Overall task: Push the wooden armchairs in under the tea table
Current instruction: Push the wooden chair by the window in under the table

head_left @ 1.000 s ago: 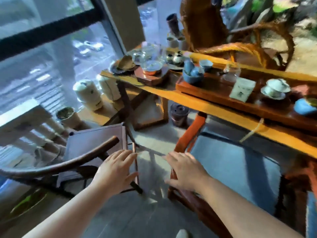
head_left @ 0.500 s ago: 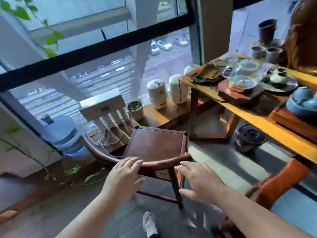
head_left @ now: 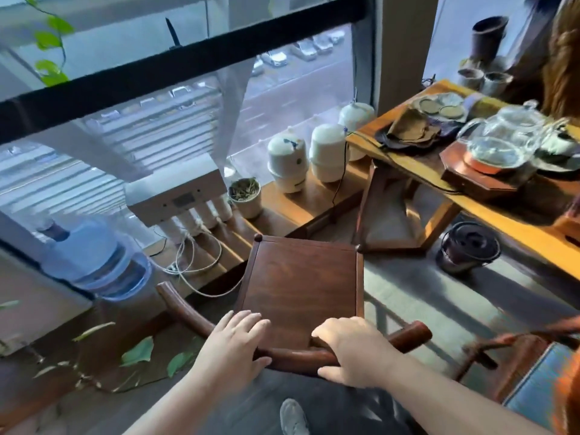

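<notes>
Where hands hovered before, both now grip the armchair [head_left: 301,287] — left hand [head_left: 233,346], right hand [head_left: 354,350].

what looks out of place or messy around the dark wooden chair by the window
The dark wooden armchair stands clear of the yellow wooden tea table, not tucked under it. Both hands, left and right, rest on its curved back rail. Fallen green leaves litter the floor to its left, and white cables lie tangled beyond it.
</notes>
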Available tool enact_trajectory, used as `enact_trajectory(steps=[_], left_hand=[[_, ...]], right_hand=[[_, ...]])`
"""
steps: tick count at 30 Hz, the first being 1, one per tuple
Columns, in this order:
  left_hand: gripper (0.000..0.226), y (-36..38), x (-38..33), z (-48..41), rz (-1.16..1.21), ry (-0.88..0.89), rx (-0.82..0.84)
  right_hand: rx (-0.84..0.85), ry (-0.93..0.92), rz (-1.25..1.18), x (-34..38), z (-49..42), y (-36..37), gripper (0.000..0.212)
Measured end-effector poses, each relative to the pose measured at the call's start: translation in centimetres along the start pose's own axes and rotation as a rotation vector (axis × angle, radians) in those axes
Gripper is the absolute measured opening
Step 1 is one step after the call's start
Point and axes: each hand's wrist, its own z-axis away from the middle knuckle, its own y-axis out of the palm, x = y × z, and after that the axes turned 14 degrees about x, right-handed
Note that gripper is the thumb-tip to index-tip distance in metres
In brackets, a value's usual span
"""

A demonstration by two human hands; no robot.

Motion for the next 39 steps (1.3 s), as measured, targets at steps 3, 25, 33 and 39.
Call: enact_trajectory(steps=[3,25,33,39], left_hand=[[0.072,0.0,1.1,-0.7,0.017,0.024,0.046],[0.035,1.5,4.7,-3.1,-0.158,0.213,0.452],[0.013,-0.3,5.4,-3.3,-0.294,0.169,0.530],[0.011,-0.9,5.6,-4.0,-0.321,0.211,0.608]], right_hand=[[0.102,0.007,-0.040,0.1,-1.4,-0.4,0.057],[0.366,0.017,-0.122,-0.4,-4.0,0.9,0.033],[0.647,0.144,-0.173,0.2,-5.3,-0.7,0.034],[0.627,0.222,-0.109,1.0,-5.5,-1.3,0.026]])
